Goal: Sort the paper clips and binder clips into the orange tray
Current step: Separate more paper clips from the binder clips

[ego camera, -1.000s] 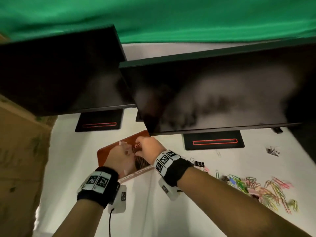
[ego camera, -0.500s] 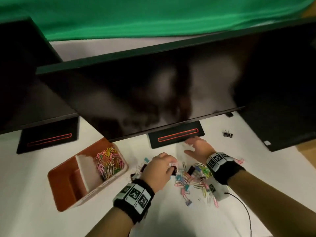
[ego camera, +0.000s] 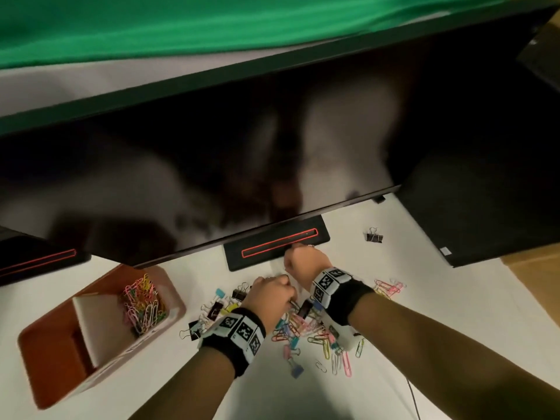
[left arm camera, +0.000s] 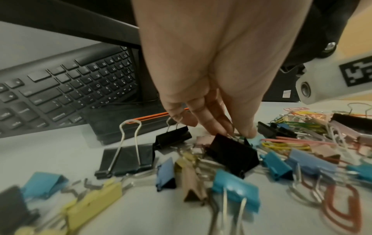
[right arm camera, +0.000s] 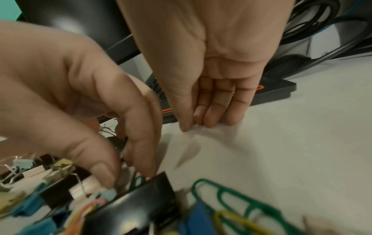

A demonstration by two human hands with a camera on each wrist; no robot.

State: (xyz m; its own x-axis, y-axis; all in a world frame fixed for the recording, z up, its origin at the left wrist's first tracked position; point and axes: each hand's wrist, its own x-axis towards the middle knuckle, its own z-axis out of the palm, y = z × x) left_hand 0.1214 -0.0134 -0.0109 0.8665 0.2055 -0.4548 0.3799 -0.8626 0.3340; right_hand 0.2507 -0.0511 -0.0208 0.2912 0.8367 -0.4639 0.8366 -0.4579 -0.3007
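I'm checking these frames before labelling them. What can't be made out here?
- Head view: what the right hand pinches; its curled fingers hide it.
- Right wrist view: the pinched item is too small and pale.
- Head view: the orange tray's near compartments are shadowed behind the white divider.
- Left wrist view: near binder clips are blurred.

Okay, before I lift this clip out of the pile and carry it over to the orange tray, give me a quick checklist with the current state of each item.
1. Left hand has a clip: ok, its fingertips pinch the wire handles of a black binder clip.
2. That clip is free of the pile: cannot tell, other clips lie against it.
3. Right hand has a clip: cannot tell, its fingertips press on the white table and any clip under them is hidden.
4. Orange tray is reachable: ok, it stands to the left.
5. Paper clip compartment is identified: ok, coloured paper clips fill one section.
6. Stray binder clip remembered: not ok, it lies apart by the monitor.
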